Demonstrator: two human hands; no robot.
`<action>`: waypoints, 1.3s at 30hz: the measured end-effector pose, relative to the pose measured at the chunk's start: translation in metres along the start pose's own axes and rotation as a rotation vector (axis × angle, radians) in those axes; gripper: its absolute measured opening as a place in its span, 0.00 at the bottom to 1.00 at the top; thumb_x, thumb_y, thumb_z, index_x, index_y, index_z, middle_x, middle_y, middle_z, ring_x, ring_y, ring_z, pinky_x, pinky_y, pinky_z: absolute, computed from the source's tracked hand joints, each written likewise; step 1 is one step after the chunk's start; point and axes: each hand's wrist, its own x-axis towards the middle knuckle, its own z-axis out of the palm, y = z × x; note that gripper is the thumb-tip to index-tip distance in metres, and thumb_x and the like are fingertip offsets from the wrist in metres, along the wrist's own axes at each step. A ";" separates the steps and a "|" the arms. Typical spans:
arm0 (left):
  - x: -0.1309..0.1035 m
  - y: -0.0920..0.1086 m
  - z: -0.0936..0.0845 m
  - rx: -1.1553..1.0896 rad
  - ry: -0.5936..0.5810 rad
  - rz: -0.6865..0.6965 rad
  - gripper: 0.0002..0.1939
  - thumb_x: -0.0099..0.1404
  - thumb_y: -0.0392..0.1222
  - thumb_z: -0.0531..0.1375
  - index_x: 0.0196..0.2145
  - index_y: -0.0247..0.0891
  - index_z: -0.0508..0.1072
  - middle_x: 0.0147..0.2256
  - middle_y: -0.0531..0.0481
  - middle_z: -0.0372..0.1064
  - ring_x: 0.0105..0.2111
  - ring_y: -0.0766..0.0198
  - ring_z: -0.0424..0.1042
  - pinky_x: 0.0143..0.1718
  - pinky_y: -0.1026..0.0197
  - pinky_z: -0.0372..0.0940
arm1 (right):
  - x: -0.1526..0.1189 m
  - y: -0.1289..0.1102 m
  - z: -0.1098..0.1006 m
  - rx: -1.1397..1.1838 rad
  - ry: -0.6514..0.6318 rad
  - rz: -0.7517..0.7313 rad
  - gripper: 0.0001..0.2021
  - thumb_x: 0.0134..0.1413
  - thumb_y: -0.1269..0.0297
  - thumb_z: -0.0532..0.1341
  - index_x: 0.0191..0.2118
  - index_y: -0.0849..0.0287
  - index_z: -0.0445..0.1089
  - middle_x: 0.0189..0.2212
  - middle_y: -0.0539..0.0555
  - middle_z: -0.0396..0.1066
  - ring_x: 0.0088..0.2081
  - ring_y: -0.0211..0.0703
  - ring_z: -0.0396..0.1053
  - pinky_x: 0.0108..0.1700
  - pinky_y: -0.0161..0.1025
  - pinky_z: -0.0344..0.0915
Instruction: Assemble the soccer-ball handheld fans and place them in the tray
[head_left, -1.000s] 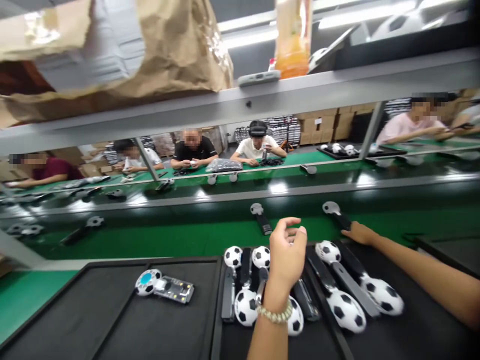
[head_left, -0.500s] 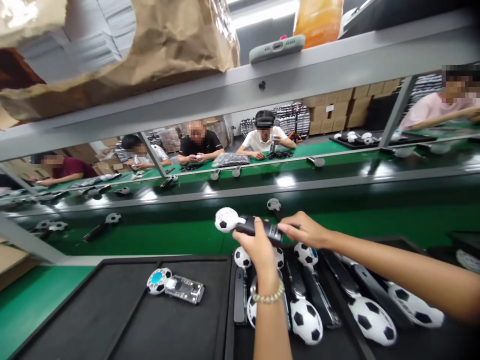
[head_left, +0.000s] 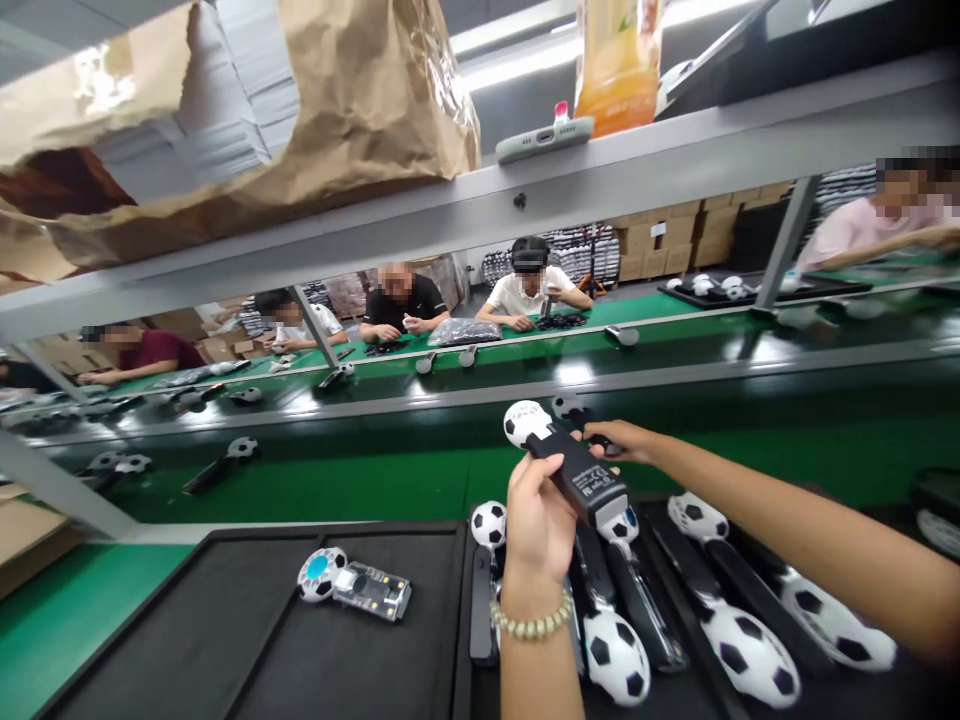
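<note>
My left hand (head_left: 541, 510), with a beaded bracelet at the wrist, grips a handheld fan (head_left: 585, 475). This fan has a black handle with printed white text facing up and a round white football-patterned head pointing away. Just beyond it, my right hand (head_left: 626, 440) has its fingers closed around the dark handle of a second football-patterned fan (head_left: 570, 408), on the green belt; the first fan partly hides those fingertips. Beneath my hands, several similar fans (head_left: 616, 655) lie in a black tray (head_left: 463, 690). One opened fan (head_left: 373, 590) with its circuit board showing rests in the left section.
More fans (head_left: 242, 449) lie on the green belt (head_left: 405, 480). Overhead, a metal shelf (head_left: 360, 220) bears a torn brown paper bag (head_left: 360, 90), a phone (head_left: 544, 138) and an orange drink bottle (head_left: 619, 70). Several co-workers sit across the line.
My left hand has moved the first fan right and turned its handle end toward me. My right hand has let go of that fan's end and closed on the second fan's handle.
</note>
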 end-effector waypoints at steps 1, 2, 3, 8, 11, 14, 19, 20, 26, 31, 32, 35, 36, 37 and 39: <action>-0.001 0.000 0.001 0.009 -0.022 -0.010 0.11 0.55 0.35 0.60 0.37 0.30 0.73 0.41 0.39 0.74 0.43 0.47 0.74 0.47 0.42 0.67 | -0.015 -0.001 -0.012 0.060 -0.001 -0.034 0.11 0.60 0.60 0.57 0.36 0.65 0.69 0.36 0.58 0.72 0.34 0.38 0.70 0.36 0.35 0.71; -0.002 -0.002 0.002 0.020 -0.037 -0.023 0.11 0.55 0.36 0.61 0.37 0.29 0.73 0.43 0.38 0.73 0.44 0.46 0.74 0.47 0.42 0.67 | -0.034 -0.001 -0.026 0.123 0.006 -0.073 0.11 0.57 0.59 0.58 0.36 0.64 0.69 0.39 0.59 0.72 0.35 0.38 0.71 0.37 0.34 0.71; -0.003 -0.003 0.004 0.032 -0.048 -0.036 0.11 0.56 0.36 0.61 0.38 0.29 0.73 0.44 0.37 0.73 0.44 0.46 0.73 0.47 0.42 0.67 | -0.055 0.001 -0.039 0.193 0.024 -0.119 0.12 0.54 0.58 0.60 0.37 0.63 0.69 0.42 0.60 0.72 0.37 0.39 0.71 0.39 0.33 0.72; -0.009 -0.019 0.022 0.096 -0.080 -0.038 0.15 0.58 0.40 0.64 0.42 0.30 0.72 0.46 0.39 0.72 0.43 0.50 0.74 0.45 0.49 0.69 | -0.167 0.038 -0.091 0.647 0.143 -0.373 0.29 0.30 0.54 0.71 0.45 0.52 0.68 0.45 0.57 0.72 0.39 0.52 0.74 0.45 0.47 0.73; -0.017 -0.035 0.037 0.146 -0.099 -0.033 0.17 0.58 0.42 0.64 0.43 0.31 0.73 0.44 0.40 0.73 0.40 0.55 0.75 0.42 0.54 0.70 | -0.209 0.056 -0.097 0.792 0.152 -0.400 0.34 0.27 0.57 0.72 0.48 0.44 0.66 0.37 0.52 0.74 0.35 0.53 0.74 0.43 0.51 0.73; -0.026 -0.056 0.057 0.181 -0.125 -0.057 0.17 0.59 0.42 0.64 0.44 0.31 0.73 0.45 0.41 0.73 0.37 0.58 0.75 0.41 0.56 0.71 | -0.227 0.051 -0.099 0.968 0.286 -0.323 0.23 0.36 0.60 0.70 0.43 0.49 0.68 0.32 0.50 0.73 0.37 0.46 0.74 0.44 0.45 0.74; -0.027 -0.095 0.095 0.183 -0.123 -0.166 0.16 0.61 0.44 0.62 0.43 0.30 0.74 0.45 0.39 0.73 0.38 0.56 0.75 0.39 0.55 0.72 | -0.238 0.030 -0.125 1.180 0.386 -0.211 0.10 0.53 0.61 0.58 0.39 0.59 0.70 0.28 0.53 0.71 0.28 0.39 0.71 0.34 0.36 0.74; -0.024 -0.103 0.102 0.163 -0.103 -0.188 0.15 0.62 0.44 0.61 0.42 0.30 0.74 0.45 0.38 0.73 0.38 0.56 0.75 0.39 0.55 0.72 | -0.240 0.028 -0.130 1.213 0.366 -0.183 0.11 0.56 0.60 0.56 0.39 0.60 0.70 0.28 0.54 0.71 0.26 0.38 0.70 0.30 0.34 0.74; -0.005 -0.139 0.116 0.103 0.046 -0.296 0.13 0.65 0.42 0.58 0.39 0.29 0.76 0.40 0.40 0.75 0.37 0.58 0.75 0.40 0.58 0.71 | -0.240 0.022 -0.128 1.388 0.180 0.016 0.18 0.63 0.56 0.50 0.34 0.66 0.70 0.24 0.54 0.68 0.23 0.36 0.69 0.22 0.29 0.69; 0.002 -0.151 0.113 0.066 0.050 -0.335 0.14 0.66 0.42 0.56 0.40 0.28 0.76 0.38 0.39 0.76 0.34 0.59 0.76 0.35 0.61 0.72 | -0.228 0.029 -0.120 1.368 0.108 0.007 0.18 0.63 0.59 0.50 0.35 0.69 0.71 0.24 0.56 0.69 0.22 0.37 0.68 0.22 0.31 0.68; 0.004 -0.152 0.111 0.063 0.046 -0.334 0.15 0.66 0.43 0.56 0.40 0.28 0.76 0.37 0.39 0.76 0.34 0.58 0.76 0.34 0.60 0.72 | -0.225 0.032 -0.119 1.355 0.107 -0.002 0.17 0.62 0.58 0.52 0.36 0.68 0.71 0.25 0.56 0.69 0.22 0.38 0.68 0.22 0.32 0.68; 0.011 -0.154 0.102 0.095 0.017 -0.350 0.19 0.65 0.46 0.57 0.44 0.27 0.75 0.35 0.37 0.75 0.30 0.56 0.75 0.32 0.56 0.72 | -0.212 0.045 -0.117 1.299 0.046 -0.077 0.16 0.57 0.55 0.59 0.39 0.66 0.72 0.25 0.54 0.69 0.22 0.38 0.68 0.22 0.31 0.67; 0.012 -0.154 0.098 0.115 0.016 -0.359 0.19 0.64 0.47 0.57 0.45 0.27 0.74 0.35 0.37 0.75 0.29 0.55 0.75 0.31 0.54 0.72 | -0.207 0.050 -0.116 1.282 -0.002 -0.116 0.18 0.55 0.53 0.60 0.41 0.65 0.72 0.25 0.54 0.69 0.23 0.38 0.68 0.22 0.31 0.66; 0.014 -0.152 0.096 0.135 0.026 -0.366 0.20 0.64 0.47 0.58 0.46 0.28 0.74 0.35 0.37 0.75 0.29 0.55 0.75 0.30 0.54 0.72 | -0.202 0.055 -0.115 1.271 -0.056 -0.155 0.19 0.53 0.52 0.62 0.44 0.64 0.72 0.25 0.53 0.70 0.23 0.37 0.68 0.22 0.30 0.66; 0.015 -0.148 0.092 0.164 0.072 -0.353 0.19 0.63 0.45 0.59 0.47 0.31 0.73 0.36 0.38 0.75 0.33 0.53 0.75 0.33 0.54 0.72 | -0.193 0.063 -0.112 1.265 -0.155 -0.217 0.21 0.53 0.51 0.62 0.47 0.62 0.71 0.25 0.53 0.70 0.24 0.37 0.68 0.24 0.30 0.67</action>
